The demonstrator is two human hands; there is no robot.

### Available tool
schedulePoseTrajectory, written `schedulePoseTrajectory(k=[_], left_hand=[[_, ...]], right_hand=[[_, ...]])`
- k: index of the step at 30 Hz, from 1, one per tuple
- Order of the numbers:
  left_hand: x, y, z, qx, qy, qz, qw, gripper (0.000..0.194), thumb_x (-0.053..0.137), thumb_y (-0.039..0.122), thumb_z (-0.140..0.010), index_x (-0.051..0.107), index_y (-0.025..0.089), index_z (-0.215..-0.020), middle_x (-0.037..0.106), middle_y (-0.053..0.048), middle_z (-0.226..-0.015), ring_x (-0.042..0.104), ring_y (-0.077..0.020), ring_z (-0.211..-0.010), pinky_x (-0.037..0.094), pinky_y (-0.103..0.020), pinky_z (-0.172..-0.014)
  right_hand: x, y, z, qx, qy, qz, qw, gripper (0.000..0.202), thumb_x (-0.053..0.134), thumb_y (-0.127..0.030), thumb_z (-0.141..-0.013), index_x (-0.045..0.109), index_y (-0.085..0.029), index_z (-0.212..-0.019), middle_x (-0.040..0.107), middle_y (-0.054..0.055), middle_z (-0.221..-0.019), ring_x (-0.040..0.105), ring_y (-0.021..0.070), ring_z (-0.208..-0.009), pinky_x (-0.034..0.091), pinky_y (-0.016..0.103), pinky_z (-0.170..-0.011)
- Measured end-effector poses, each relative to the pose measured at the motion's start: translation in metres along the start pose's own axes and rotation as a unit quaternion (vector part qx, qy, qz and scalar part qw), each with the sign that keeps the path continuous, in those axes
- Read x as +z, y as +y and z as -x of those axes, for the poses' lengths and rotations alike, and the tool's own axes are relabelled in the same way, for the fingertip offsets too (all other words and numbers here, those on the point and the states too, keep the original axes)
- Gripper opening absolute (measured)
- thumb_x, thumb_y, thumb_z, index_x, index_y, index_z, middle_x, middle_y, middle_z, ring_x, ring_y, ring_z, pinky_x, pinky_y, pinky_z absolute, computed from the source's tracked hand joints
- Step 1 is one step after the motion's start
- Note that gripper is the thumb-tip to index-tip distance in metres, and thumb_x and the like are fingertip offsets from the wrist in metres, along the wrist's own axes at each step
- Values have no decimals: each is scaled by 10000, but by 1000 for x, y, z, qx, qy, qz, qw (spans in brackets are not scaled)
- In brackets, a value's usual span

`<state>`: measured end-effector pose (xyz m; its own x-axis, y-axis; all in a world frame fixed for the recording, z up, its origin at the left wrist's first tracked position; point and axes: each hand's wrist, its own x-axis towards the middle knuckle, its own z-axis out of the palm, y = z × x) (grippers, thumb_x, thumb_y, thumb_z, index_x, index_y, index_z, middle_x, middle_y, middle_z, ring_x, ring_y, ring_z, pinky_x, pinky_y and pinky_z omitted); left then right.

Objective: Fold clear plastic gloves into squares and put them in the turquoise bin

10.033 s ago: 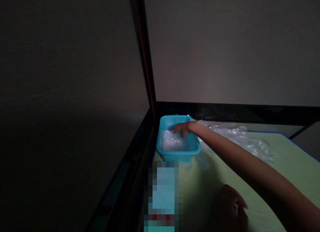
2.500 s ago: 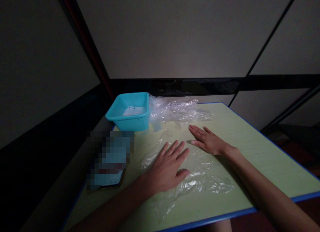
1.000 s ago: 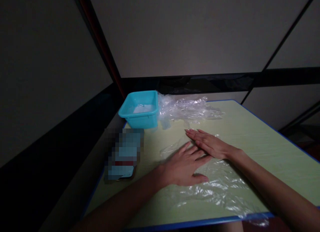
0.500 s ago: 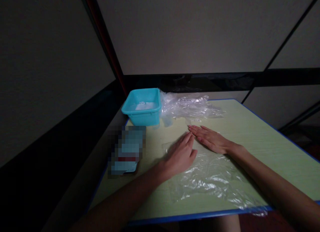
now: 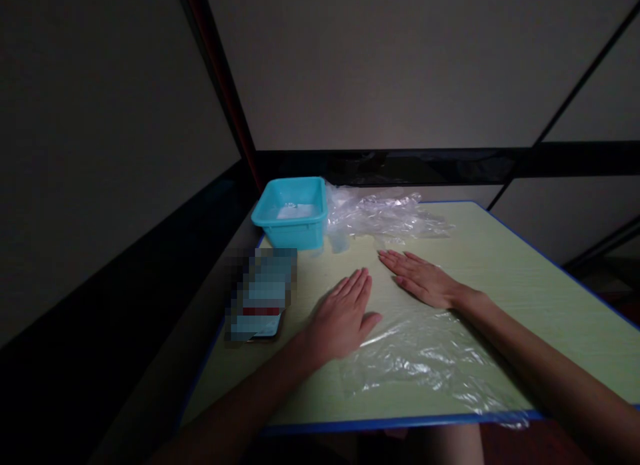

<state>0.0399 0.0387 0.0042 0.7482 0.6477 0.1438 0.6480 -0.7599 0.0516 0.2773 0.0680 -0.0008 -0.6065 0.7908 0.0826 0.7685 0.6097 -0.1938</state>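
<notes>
Fingers of the left hand and right hand lie straight, gripping nothing, maybe to press the near clear plastic flat.

A pixelated phone lies at nine o'clock on the green table. Behind, a grey wall with a black band fills twelve; a dark red strip leans at eleven.

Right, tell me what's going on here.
A person has both hands open, palms down, at some clear plastic spread on the table: the left hand by its left side, the right hand at its far side. One end reaches over the table's near edge. Farther back, crumpled plastic lies beside a blue basin.
</notes>
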Motion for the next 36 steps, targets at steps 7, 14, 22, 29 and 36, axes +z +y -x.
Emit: schedulePoseTrajectory(k=[7, 14, 22, 29, 36], left_hand=[[-8, -2, 24, -38, -10, 7, 999, 573, 366, 384, -889, 257, 49, -1341, 233, -164, -1428, 184, -222, -1324, 219, -366, -1075], [-13, -2, 26, -52, -9, 24, 998, 662, 412, 472, -852, 271, 46, -1338, 231, -170, -1427, 193, -239, -1322, 232, -380, -1072], [-9, -4, 25, -46, 6, 29, 998, 901, 471, 630, -730, 217, 26, -1349, 198, -190, -1432, 140, -255, -1332, 202, -381, -1082], [-11, -3, 25, -55, -9, 33, 998, 937, 479, 646, -707, 207, 22, -1351, 171, -192, -1438, 121, -248, -1336, 193, -369, -1081], [-7, -4, 26, -51, -1, 30, 998, 958, 437, 683, -711, 189, 17, -1354, 158, -198, -1439, 107, -257, -1337, 199, -383, -1078]], right_hand=[[-2, -4, 0, 3, -5, 9, 1000, 506, 181, -372, -938, 93, -234, -1416, 178, 26, -1460, 153, 186, -1326, 183, 447, -1073], [-5, 4, -5, 10, 13, 38, 999, 510, 225, -360, -928, 158, -207, -1409, 214, 52, -1448, 133, 215, -1329, 178, 485, -1061], [-9, -42, 17, 10, 86, -1, 996, 576, 301, -347, -909, 95, -181, -1421, 174, 83, -1454, 167, 243, -1322, 222, 490, -1053], [2, -35, 49, 85, 29, 58, 994, 687, 286, -493, -897, 9, -148, -1422, 120, 118, -1456, 142, 256, -1320, 215, 471, -1060], [0, 1, 59, 111, 23, 91, 989, 645, 238, -508, -898, 23, -197, -1422, 153, 70, -1456, 149, 239, -1314, 206, 458, -1063]])
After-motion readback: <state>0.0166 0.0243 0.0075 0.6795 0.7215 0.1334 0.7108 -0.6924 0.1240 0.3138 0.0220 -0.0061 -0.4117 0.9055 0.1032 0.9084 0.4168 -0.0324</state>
